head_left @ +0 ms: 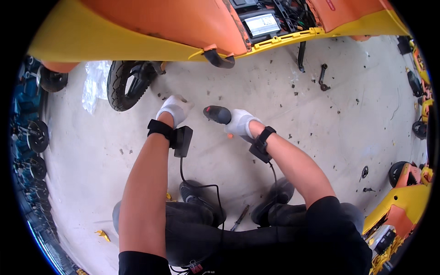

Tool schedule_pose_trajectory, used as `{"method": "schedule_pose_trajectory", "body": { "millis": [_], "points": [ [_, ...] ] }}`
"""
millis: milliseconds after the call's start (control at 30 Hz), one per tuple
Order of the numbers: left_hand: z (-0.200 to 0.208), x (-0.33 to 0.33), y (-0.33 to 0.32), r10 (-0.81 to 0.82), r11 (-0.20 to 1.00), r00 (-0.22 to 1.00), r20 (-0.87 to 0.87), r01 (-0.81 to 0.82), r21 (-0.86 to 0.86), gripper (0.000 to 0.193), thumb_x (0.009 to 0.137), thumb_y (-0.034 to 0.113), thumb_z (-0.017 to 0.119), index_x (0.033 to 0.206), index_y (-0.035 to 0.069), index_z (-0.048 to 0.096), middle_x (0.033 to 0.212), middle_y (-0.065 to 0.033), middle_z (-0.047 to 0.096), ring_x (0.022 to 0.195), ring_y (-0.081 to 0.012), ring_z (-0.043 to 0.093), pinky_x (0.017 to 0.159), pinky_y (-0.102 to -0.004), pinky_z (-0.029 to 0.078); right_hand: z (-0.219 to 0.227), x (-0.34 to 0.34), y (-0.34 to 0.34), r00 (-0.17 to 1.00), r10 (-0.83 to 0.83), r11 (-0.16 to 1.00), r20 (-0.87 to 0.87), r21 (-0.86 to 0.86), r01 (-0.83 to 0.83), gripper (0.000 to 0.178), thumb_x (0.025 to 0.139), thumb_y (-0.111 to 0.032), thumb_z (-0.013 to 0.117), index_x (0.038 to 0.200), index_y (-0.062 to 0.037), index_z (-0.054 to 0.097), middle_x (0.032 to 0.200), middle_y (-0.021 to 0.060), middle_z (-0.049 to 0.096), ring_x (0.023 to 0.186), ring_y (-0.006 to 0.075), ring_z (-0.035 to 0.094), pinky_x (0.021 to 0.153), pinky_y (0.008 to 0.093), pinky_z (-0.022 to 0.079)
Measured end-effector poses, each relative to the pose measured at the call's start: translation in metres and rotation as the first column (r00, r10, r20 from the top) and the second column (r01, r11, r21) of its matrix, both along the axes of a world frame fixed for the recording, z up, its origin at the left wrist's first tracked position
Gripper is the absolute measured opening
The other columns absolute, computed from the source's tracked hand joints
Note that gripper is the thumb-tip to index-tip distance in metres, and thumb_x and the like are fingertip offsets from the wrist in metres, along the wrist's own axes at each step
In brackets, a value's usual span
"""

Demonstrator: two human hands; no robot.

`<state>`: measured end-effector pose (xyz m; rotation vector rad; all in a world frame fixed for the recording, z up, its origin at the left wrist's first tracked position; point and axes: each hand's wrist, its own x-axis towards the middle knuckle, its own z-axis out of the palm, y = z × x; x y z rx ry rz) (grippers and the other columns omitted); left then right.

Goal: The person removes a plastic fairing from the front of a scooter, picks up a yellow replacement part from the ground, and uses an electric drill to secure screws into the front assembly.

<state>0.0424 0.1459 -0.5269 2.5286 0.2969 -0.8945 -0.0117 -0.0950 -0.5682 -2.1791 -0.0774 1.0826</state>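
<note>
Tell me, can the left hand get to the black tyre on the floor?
Probably yes. The left hand in its white glove hangs just right of the black tyre, and only bare concrete floor shows between them. The right hand is busy holding a black-tipped tool.

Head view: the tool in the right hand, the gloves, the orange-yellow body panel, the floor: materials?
Tool in the right hand: dark rounded grip with a red mark, looks like rubber or plastic; its working end is hidden. Gloves, see left hand: white knit fabric, probably cotton. Body panel: glossy moulded plastic by its smooth sheen. Floor: matt grey concrete, speckled with debris.
</note>
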Motion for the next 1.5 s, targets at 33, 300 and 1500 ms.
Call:
{"method": "schedule_pose_trajectory", "body": {
  "millis": [33,300,1500],
  "points": [
    [-0.003,0.004,-0.001,0.01,0.998,0.998,0.069,-0.005,-0.07,0.054,0.086,0.042,0.067,0.117,-0.002,0.069,0.117,-0.0247,0.069,0.114,-0.0378,0.065,0.099,-0.0395,0.049,0.008,0.006,-0.01,0.991,0.111,0.981,0.078,-0.167,-0.096,0.028,0.075,-0.018,0.062,0.093,-0.0002,0.072,0.083,0.0191,0.072,0.08,0.0324,0.071,0.073,0.0389,0.055],
    [0.047,0.019,-0.046,0.391,0.756,0.785,0.48,0.023,-0.654,0.062,0.084,0.035,0.075,0.132,0.0,0.058,0.124,-0.0216,0.068,0.116,-0.0329,0.065,0.098,-0.0365,0.051,0.067,0.001,-0.085,0.951,0.282,0.843,-0.13,-0.439,-0.31,0.039,0.068,-0.027,0.072,0.102,-0.0077,0.073,0.086,0.0142,0.073,0.082,0.0304,0.07,0.075,0.0382,0.055],
    [0.022,0.045,-0.103,0.516,-0.131,0.813,-0.272,-0.239,-0.962,0.044,0.105,0.029,0.054,0.139,0.003,0.045,0.13,-0.0166,0.059,0.115,-0.0305,0.064,0.101,-0.0448,0.057,0.069,-0.087,-0.203,0.99,0.144,0.874,-0.013,-0.468,-0.133,0.028,0.074,-0.017,0.063,0.096,-0.0027,0.073,0.089,0.0226,0.072,0.087,0.0382,0.071,0.077,0.0435,0.056]
  ]
}}
